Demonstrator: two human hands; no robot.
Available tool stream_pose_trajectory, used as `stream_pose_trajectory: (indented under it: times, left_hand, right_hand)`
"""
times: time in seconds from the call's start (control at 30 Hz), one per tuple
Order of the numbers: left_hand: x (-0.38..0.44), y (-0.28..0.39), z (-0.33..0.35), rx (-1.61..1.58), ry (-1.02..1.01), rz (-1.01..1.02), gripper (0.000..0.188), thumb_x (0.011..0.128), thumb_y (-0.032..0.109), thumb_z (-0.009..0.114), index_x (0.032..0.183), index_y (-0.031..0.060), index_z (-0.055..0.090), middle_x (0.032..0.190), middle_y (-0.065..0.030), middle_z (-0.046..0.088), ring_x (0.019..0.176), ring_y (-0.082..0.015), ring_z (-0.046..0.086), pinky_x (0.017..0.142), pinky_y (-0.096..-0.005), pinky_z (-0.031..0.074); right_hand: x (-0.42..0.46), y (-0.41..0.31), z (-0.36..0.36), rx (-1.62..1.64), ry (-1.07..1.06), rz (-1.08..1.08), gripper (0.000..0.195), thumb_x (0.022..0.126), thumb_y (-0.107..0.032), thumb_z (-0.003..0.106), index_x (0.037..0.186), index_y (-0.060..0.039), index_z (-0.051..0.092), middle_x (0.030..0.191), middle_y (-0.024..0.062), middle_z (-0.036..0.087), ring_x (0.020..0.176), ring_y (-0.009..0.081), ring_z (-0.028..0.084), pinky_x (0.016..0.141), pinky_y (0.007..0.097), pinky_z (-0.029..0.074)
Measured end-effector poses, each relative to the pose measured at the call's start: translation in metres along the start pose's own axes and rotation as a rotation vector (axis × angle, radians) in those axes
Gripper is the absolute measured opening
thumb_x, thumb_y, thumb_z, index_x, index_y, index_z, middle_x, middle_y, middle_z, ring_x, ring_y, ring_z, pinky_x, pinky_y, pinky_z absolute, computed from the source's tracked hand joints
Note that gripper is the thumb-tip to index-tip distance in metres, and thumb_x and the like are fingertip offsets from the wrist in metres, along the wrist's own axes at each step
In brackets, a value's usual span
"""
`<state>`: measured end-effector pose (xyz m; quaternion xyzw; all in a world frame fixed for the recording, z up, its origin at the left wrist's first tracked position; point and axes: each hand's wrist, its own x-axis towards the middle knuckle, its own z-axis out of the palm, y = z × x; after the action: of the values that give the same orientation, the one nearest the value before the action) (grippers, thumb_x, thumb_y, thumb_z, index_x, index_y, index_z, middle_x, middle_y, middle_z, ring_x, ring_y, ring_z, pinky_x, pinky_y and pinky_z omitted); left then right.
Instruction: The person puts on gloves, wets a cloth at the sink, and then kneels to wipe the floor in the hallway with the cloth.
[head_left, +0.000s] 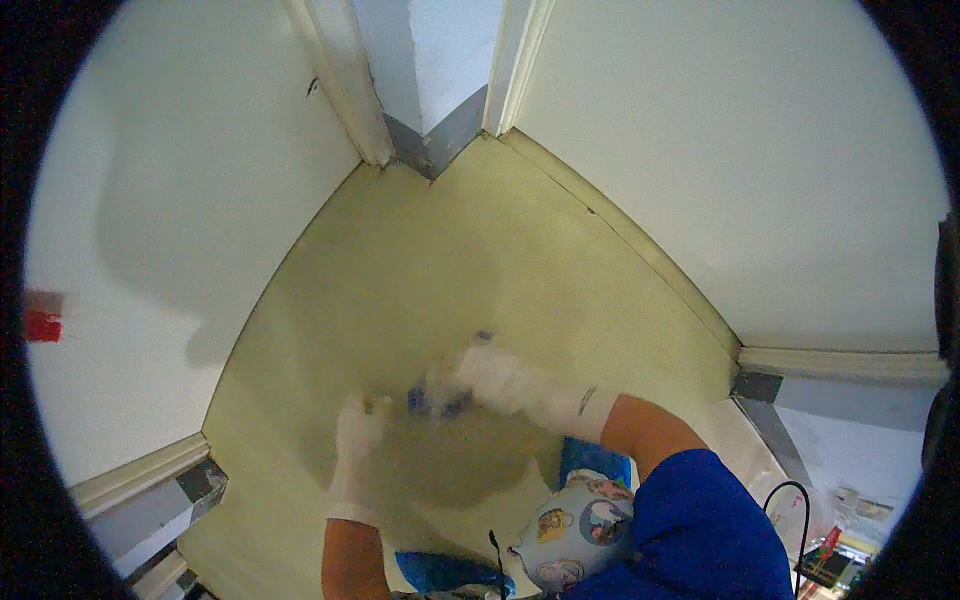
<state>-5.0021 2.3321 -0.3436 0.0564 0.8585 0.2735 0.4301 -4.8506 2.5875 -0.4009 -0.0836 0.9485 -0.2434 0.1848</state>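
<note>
Both my hands wear pale gloves and are above a yellow-green floor (442, 247), blurred by motion. My right hand (491, 379) reaches in from the right and has a small dark-blue and pale object (439, 401) at its fingertips; blur hides what it is. A dark-blue bit also shows above its knuckles. My left hand (360, 427) is apart from that object, a short way to its left, fingers curled. Something small and dull shows at the left fingertips, too blurred to name or to tell whether it is held.
White door-like panels (720, 172) rise at left and right, and a grey skirting corner (431, 150) stands ahead. Blue shoe covers (450, 571) and a cartoon-print cloth (577, 525) are below me. A black cable (806, 517) loops near mixed items (832, 559) at lower right.
</note>
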Motion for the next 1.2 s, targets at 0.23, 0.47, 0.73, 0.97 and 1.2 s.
stream_pose_trajectory:
  times: [0.23, 0.47, 0.73, 0.97, 1.2]
  left_hand:
    - [0.009, 0.072, 0.061, 0.572, 0.009, -0.142, 0.084, 0.075, 0.048, 0.088, 0.138, 0.0054, 0.053, 0.134, -0.0166, 0.065, 0.124, -0.0328, 0.064, 0.099, -0.044, 0.054]
    - [0.025, 0.091, 0.061, 0.688, -0.192, -0.273, 0.093, 0.069, 0.05, 0.091, 0.141, 0.005, 0.052, 0.13, -0.0165, 0.069, 0.123, -0.03, 0.065, 0.1, -0.0426, 0.054]
    - [0.02, 0.057, 0.063, 0.574, 0.028, -0.131, 0.078, 0.07, 0.04, 0.092, 0.126, -0.0007, 0.055, 0.113, -0.0175, 0.073, 0.103, -0.0329, 0.071, 0.087, -0.0444, 0.057]
    - [0.016, 0.055, 0.062, 0.625, 0.093, -0.106, 0.079, 0.07, 0.031, 0.093, 0.13, -0.0034, 0.054, 0.112, -0.0162, 0.072, 0.105, -0.0322, 0.07, 0.089, -0.0444, 0.056]
    - [0.014, 0.079, 0.059, 0.608, -0.028, -0.097, 0.08, 0.071, 0.04, 0.09, 0.132, 0.0015, 0.057, 0.122, -0.0168, 0.071, 0.111, -0.0341, 0.069, 0.092, -0.0445, 0.055]
  right_hand:
    - [0.015, 0.167, -0.2, 0.017, 0.407, 0.956, 0.063, 0.092, -0.018, 0.069, 0.151, -0.0201, 0.047, 0.135, 0.017, 0.06, 0.121, 0.0358, 0.064, 0.095, 0.0477, 0.058]
    - [-0.068, 0.151, -0.141, -0.083, 0.476, 0.734, 0.076, 0.087, -0.02, 0.074, 0.154, -0.0322, 0.039, 0.152, 0.0105, 0.046, 0.127, 0.0355, 0.059, 0.101, 0.0456, 0.054]
    - [-0.413, 0.069, 0.121, 0.239, 0.878, 2.054, 0.058, 0.097, -0.016, 0.068, 0.152, -0.0158, 0.049, 0.117, 0.0199, 0.072, 0.105, 0.0382, 0.07, 0.088, 0.0434, 0.056]
    - [-0.301, 0.095, 0.045, 0.265, 0.936, 1.843, 0.061, 0.094, -0.041, 0.07, 0.145, -0.0126, 0.053, 0.117, 0.0196, 0.072, 0.1, 0.037, 0.071, 0.087, 0.0455, 0.057]
    - [-0.067, -0.009, -0.048, 0.143, 0.119, 0.558, 0.065, 0.094, -0.018, 0.061, 0.155, -0.0251, 0.041, 0.148, 0.0185, 0.05, 0.128, 0.0328, 0.058, 0.103, 0.0509, 0.048]
